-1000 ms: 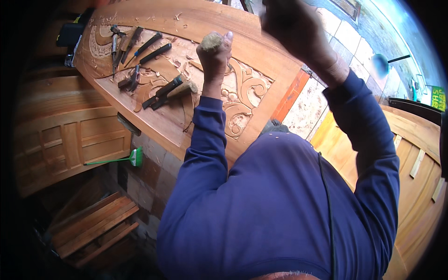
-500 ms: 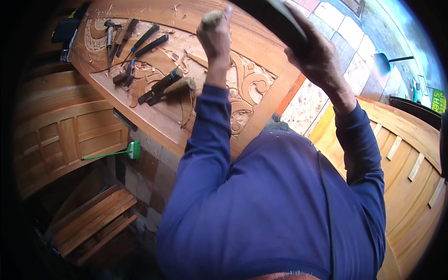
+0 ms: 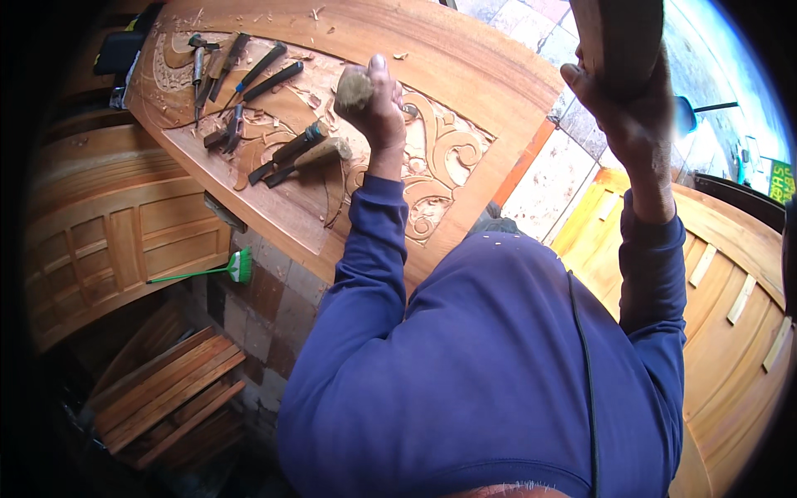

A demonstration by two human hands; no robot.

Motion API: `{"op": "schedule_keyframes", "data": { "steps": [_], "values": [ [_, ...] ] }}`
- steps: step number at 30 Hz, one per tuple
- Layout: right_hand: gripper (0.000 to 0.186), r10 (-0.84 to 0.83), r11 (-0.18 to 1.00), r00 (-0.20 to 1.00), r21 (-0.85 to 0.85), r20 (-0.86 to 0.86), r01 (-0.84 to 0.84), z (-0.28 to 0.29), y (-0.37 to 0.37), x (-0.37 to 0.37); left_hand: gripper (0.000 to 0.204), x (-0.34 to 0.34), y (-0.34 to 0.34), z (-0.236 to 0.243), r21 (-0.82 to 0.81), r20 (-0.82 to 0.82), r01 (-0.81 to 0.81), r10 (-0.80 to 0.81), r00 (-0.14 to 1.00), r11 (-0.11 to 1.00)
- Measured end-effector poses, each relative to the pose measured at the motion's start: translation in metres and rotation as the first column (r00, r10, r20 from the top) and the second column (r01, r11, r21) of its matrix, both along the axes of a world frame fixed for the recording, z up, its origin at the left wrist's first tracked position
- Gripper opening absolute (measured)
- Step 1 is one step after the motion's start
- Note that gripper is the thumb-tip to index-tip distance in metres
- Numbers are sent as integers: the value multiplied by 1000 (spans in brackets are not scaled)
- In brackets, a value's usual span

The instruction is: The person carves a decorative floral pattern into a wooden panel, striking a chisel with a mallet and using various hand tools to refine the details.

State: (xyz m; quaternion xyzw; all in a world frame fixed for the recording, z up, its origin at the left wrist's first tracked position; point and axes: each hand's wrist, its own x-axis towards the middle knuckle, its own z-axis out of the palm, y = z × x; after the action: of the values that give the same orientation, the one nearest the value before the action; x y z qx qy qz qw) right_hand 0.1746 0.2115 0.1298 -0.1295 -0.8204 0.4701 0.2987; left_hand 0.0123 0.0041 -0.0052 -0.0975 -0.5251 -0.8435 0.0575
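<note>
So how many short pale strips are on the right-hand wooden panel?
4 pale strips: one left of the blue-sleeved right forearm; upper, middle and lower ones right of it. It may hide more.

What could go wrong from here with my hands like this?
If the wooden block in your right hand came down off-centre, it might catch your left hand, whose thumb sticks up beside the tan handle. The loose tools on the carved panel could shift and nick it.

We wear a dark blue top (image 3: pixel 465 373) with long, creased sleeves (image 3: pixel 371 249) and a thin, dark cord (image 3: pixel 584 365).
</note>
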Motion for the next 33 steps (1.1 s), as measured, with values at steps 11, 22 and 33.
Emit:
{"op": "schedule_keyframes", "data": {
  "steps": [11,22,33],
  "values": [
    [61,43,981,984,-179,-173,-74,43,-22,-15,40,-28,0,10,-37,114,133,-128,985,990],
    [56,394,916,873,44,-286,-399,61,0,-15,35,-24,-3,5,-37,75,267,-264,962,963],
    [83,352,569,918,736,186,-367,-29,-16,-64,16,-22,-11,-21,-217,-57,328,-348,936,919]
  ]
}}
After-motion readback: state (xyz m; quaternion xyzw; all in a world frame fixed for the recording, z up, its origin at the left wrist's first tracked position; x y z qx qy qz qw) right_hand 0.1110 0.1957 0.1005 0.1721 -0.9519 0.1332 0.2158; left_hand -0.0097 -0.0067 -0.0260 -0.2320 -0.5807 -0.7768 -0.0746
